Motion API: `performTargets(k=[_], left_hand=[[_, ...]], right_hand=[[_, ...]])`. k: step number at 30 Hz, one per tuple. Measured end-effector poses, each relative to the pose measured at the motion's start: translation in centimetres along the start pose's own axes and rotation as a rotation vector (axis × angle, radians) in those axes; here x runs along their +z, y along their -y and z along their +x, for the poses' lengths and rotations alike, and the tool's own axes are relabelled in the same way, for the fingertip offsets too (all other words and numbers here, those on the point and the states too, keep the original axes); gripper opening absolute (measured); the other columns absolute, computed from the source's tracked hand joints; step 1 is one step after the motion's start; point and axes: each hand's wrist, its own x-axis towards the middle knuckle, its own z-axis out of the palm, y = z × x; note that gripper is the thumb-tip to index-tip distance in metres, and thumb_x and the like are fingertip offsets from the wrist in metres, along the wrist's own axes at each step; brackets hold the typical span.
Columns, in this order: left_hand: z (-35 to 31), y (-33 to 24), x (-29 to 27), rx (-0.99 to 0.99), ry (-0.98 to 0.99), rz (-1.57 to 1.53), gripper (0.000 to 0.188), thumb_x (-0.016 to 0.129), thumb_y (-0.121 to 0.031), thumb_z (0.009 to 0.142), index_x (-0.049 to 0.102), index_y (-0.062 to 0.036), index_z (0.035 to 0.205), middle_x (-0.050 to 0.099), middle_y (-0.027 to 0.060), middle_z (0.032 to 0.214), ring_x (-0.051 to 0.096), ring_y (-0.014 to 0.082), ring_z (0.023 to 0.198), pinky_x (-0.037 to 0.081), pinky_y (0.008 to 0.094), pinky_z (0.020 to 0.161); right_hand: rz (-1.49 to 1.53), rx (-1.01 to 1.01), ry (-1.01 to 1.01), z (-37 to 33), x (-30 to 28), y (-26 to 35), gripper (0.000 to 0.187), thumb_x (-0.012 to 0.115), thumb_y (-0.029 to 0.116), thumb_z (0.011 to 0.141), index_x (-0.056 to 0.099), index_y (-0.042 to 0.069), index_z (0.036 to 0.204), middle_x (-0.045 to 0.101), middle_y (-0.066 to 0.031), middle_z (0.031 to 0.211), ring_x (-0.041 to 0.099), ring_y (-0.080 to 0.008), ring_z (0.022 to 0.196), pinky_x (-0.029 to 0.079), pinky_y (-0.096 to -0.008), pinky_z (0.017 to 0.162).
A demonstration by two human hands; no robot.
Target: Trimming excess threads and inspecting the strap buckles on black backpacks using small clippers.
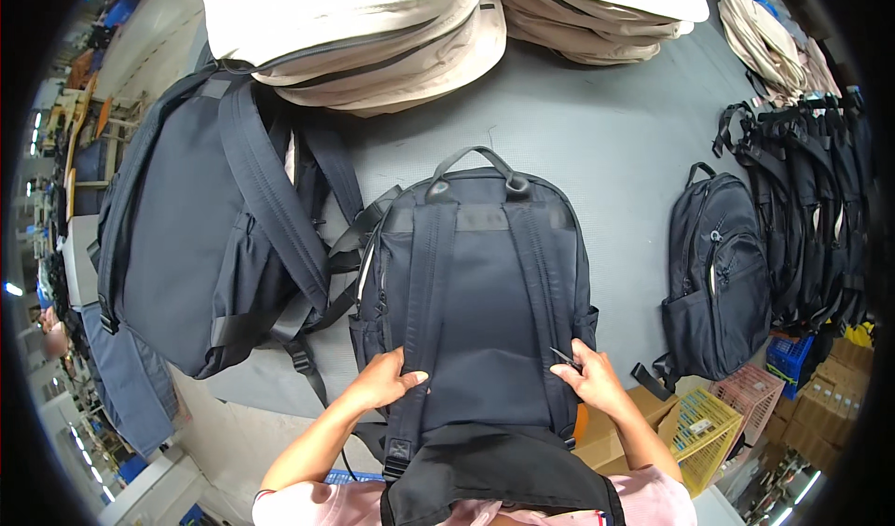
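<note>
The left hand is partly curled at the edge of a shoulder strap, thumb over it; whether it grips cannot be told. The right hand closes around a small pointed tool. Between the hands, the dark backpack lies strap-side up on the grey bench. Left of them rests a larger dark bag; well right, a smaller backpack; beyond, stacked pale bags.
</note>
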Motion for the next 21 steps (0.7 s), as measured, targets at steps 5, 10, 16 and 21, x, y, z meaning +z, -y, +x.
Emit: performTargets(k=[5,10,16,21], left_hand=[[-0.1,0.7,-0.2,0.046,0.019,0.112,0.046,0.070,-0.032,0.080,0.053,0.0108,0.084,0.059,0.0322,0.080,0.061,0.0454,0.082,0.046,0.0464,0.069],[-0.2,-1.2,-1.3,0.008,0.098,0.227,0.042,0.069,-0.028,0.080,0.054,0.0114,0.082,0.059,0.0329,0.079,0.060,0.0471,0.082,0.046,0.0483,0.070],[0.0,-1.3,-0.2,0.130,-0.005,0.357,0.038,0.066,-0.025,0.082,0.055,0.0105,0.085,0.061,0.0303,0.076,0.062,0.0448,0.080,0.049,0.0481,0.074],[-1.1,-4.8,-1.1,0.132,-0.025,0.745,0.045,0.068,-0.036,0.079,0.057,0.0063,0.091,0.065,0.0224,0.072,0.067,0.0370,0.072,0.051,0.0435,0.067]], right_hand=[[0.038,0.049,0.001,-0.2,0.1,-0.4,0.043,0.073,0.018,0.080,0.034,0.002,0.076,0.035,-0.0098,0.055,0.030,-0.0124,0.054,0.032,-0.0320,0.047],[-0.040,0.036,-0.089,-0.6,-0.1,0.3,0.031,0.073,0.016,0.080,0.046,0.000,0.085,0.049,-0.0103,0.060,0.045,-0.0163,0.050,0.040,-0.0319,0.050],[-0.018,-0.537,-0.553,2.7,-2.2,6.2,0.015,0.067,-0.002,0.078,0.060,0.001,0.091,0.061,-0.0086,0.072,0.061,-0.0162,0.059,0.048,-0.0269,0.055],[-0.016,-0.809,-0.421,12.2,-0.1,14.7,0.009,0.064,0.005,0.082,0.063,0.002,0.090,0.059,-0.0105,0.077,0.062,-0.0275,0.067,0.050,-0.0312,0.061]])
